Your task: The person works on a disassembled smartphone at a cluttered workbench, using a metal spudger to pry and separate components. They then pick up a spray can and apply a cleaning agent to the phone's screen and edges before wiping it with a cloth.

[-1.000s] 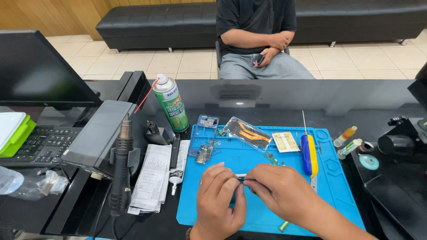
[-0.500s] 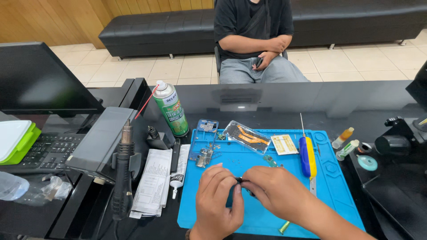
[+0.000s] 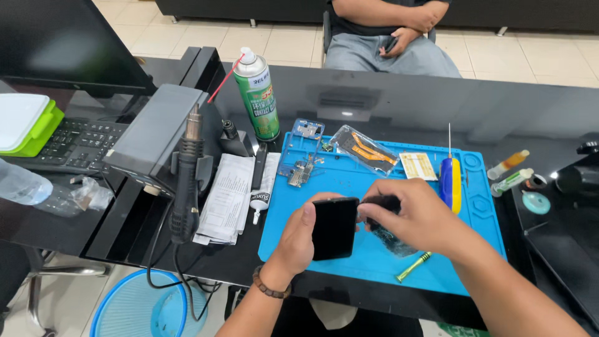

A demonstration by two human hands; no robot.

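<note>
Lifted since 1 second ago, both hands now work over the blue silicone mat (image 3: 474,249) on the black tabletop (image 3: 399,100). Left hand (image 3: 299,240) is clamped on a flat black rectangular phone (image 3: 335,228); right hand (image 3: 415,218) pinches its dark edge. Beyond lie a yellow-blue screwdriver (image 3: 452,184) and green spray can (image 3: 258,97).

one phone (image 3: 334,228), one spray can (image 3: 258,97), two vials (image 3: 510,173)

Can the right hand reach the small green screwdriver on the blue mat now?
Probably yes. The green screwdriver lies bare on the blue mat, just below the right hand, nothing between them. But that hand is busy at the black phone.
</note>
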